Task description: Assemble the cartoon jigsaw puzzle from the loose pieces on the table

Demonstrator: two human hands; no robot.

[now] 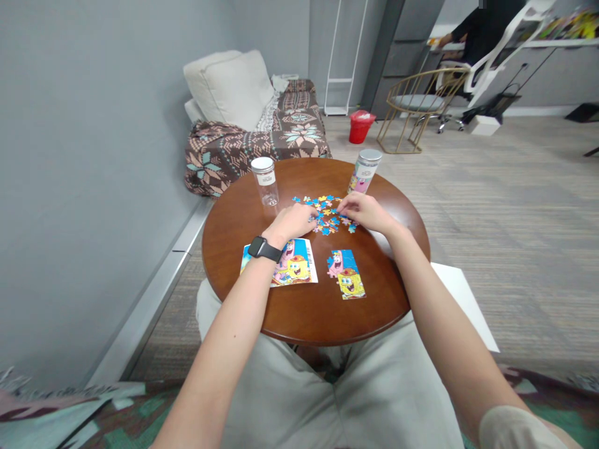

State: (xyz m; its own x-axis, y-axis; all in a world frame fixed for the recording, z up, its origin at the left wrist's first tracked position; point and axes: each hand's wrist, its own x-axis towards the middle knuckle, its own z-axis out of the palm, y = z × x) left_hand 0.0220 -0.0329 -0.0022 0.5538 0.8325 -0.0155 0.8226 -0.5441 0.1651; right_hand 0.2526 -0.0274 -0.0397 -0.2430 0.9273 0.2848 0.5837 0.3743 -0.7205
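Loose jigsaw puzzle pieces (326,229) in blue, yellow and pink lie scattered across the middle of the round wooden table. At their left edge, my left hand (294,221) rests with bent fingers slightly apart, its fingertips touching the pieces. On the right side of the pile, my right hand (367,212) has its fingertips closed together, apparently on a puzzle piece that they mostly hide. Closer to me lies a partly joined puzzle (349,274) showing a pink and a yellow cartoon figure. A printed picture sheet (304,268) with similar figures lies partly beneath my left wrist.
On the round table (299,318) stand a clear jar (266,184) with a white lid and a printed canister (365,169). Beyond are a covered sofa (299,128), a red bin (362,126) and a gold-framed chair (416,103). A person (486,31) sits at a far counter.
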